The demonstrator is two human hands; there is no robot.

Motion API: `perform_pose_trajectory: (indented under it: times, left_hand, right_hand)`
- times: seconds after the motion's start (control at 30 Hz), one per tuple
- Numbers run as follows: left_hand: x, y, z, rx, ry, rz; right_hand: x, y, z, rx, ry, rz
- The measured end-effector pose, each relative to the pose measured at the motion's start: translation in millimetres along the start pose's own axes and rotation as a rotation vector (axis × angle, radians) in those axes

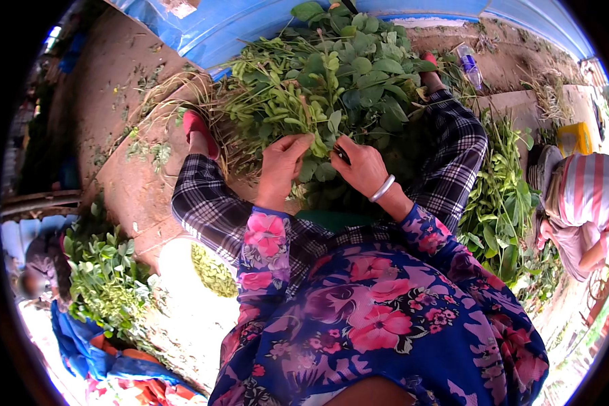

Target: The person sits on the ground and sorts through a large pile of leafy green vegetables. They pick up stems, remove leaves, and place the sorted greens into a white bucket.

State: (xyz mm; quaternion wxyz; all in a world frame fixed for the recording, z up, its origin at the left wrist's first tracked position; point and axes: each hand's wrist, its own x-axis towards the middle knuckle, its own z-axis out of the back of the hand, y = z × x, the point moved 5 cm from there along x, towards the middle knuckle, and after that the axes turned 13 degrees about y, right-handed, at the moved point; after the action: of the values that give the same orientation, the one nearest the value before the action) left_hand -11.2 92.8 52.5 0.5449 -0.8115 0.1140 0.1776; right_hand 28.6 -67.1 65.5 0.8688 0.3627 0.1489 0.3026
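Note:
A large heap of cut bean plants [370, 66] with green pods and broad leaves lies between my spread legs. Over its near edge, my left hand [286, 160] pinches a green bean pod [318, 146] between thumb and fingers. Just right of it, my right hand [358, 165] is curled around a small dark object [341, 153], perhaps a cutting tool, mostly hidden by the fingers. A metal bangle circles the right wrist. Pods hang in clusters on stems [284, 109] just beyond my left hand.
A pale bucket [175, 254] holding picked pods [213, 271] stands by my left leg. More bean plants [500, 203] lie right, beside a seated person [586, 203] and a yellow container [574, 139]. Another plant pile [106, 284] is at left. A plastic bottle [469, 66] lies at upper right; blue sheeting [223, 25] borders the heap.

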Motion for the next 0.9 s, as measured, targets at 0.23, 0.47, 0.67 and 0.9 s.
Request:
perform_pose_trajectory:
  times: [0.23, 0.47, 0.67, 0.9]
  left_hand:
    - [2, 7, -12, -0.213, 0.093, 0.012]
    - [5, 21, -20, -0.451, 0.188, -0.023]
    - [8, 29, -20, -0.409, 0.125, -0.063]
    - [5, 31, -28, -0.457, 0.176, -0.034]
  right_hand:
    - [-2, 21, 22, 0.228, -0.025, 0.075]
    - [5, 22, 13, 0.27, 0.157, 0.03]
    - [2, 18, 4, 0.385, 0.15, -0.012]
    - [4, -5, -3, 0.84, 0.318, -0.112]
